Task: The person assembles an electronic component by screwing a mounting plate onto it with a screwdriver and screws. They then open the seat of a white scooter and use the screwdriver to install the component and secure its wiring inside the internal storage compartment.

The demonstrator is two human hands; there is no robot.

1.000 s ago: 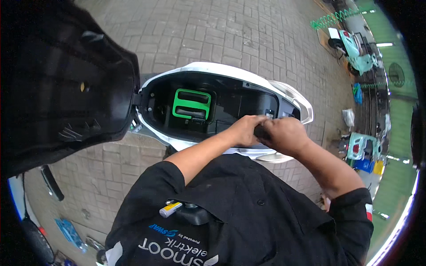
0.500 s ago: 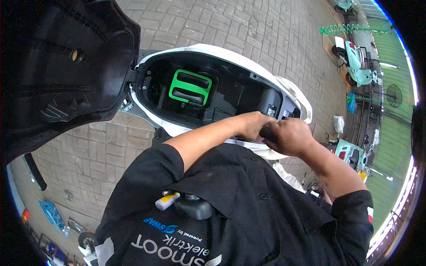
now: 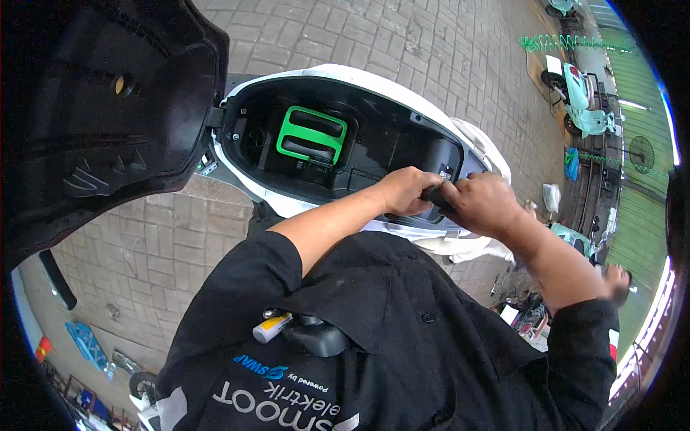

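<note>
A white scooter is in front of me with its seat tipped up to the left. Inside its black storage tub is a green two-slot frame. My right hand is closed around a black, handle-like piece over the tub's near right end. At that piece's left end, my left hand has its fingers curled in; what they pinch is hidden. The lower part of the black piece is covered by my hands.
Pale green scooters stand along the right, near a fan and a coiled green hose. A person in white is close behind my right arm. Brick paving surrounds the scooter. Blue parts lie at the lower left.
Both hands have shifted slightly up in the picture, still together at the black piece. The person behind my right arm shows more now.
</note>
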